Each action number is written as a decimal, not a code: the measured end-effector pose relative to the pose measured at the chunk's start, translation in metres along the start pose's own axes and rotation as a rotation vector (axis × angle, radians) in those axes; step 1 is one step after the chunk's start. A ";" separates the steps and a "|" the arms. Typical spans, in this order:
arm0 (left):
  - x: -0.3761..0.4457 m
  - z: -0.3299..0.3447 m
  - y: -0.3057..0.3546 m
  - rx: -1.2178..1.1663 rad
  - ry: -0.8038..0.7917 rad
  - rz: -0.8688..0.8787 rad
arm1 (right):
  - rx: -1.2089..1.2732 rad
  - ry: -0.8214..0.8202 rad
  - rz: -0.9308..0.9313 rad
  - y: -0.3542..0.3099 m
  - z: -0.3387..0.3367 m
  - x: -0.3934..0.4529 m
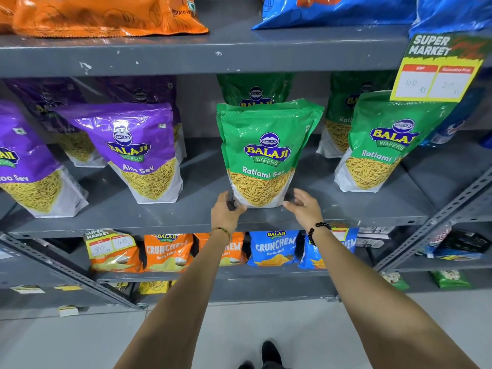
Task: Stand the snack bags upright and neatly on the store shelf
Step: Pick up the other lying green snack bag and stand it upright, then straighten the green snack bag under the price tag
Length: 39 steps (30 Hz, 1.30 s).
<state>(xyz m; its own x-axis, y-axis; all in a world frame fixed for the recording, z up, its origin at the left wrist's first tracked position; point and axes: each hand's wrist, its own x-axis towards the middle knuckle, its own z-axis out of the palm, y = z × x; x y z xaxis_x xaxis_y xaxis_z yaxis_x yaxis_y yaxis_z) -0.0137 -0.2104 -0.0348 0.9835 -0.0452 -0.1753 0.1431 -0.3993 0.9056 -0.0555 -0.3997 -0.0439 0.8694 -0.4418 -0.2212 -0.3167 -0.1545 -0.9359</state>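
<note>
So the green plastic Ratlami Sev snack bag (262, 155) is standing upright near the front edge of the grey metal shelf (346, 209), with your left hand (226, 211) touching its bottom left corner, fingers loosely curled, not really gripping. Your right hand (303, 206) is open with fingers spread, just beside the bottom right corner. Purple Aloo Sev bags (141, 153) lean off to the left, more green bags (378, 145) stand to the right.

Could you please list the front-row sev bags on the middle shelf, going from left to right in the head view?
Cut-off purple Aloo Sev bag → full purple Aloo Sev bag → centre green Ratlami Sev bag, between left hand and right hand → right green Ratlami Sev bag.
</note>
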 end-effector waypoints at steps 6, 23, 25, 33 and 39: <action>-0.040 0.032 -0.013 0.066 0.146 0.107 | 0.040 0.204 0.026 0.020 -0.030 -0.020; -0.032 0.229 0.081 0.140 -0.112 0.113 | 0.061 0.175 0.099 0.050 -0.214 0.053; -0.024 0.242 0.090 0.133 -0.116 0.091 | 0.053 0.087 0.086 0.049 -0.225 0.066; -0.011 0.264 0.106 0.065 -0.229 0.027 | 0.040 -0.137 0.035 0.070 -0.240 0.113; -0.015 0.272 0.106 -0.040 -0.248 0.038 | 0.064 -0.156 -0.048 0.042 -0.241 0.089</action>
<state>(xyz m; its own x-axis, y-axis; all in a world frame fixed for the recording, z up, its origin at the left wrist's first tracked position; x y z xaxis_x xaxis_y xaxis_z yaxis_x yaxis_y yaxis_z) -0.0436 -0.5007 -0.0415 0.9316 -0.2847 -0.2261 0.1159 -0.3567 0.9270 -0.0827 -0.6584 -0.0364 0.9327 -0.2920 -0.2116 -0.2534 -0.1135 -0.9607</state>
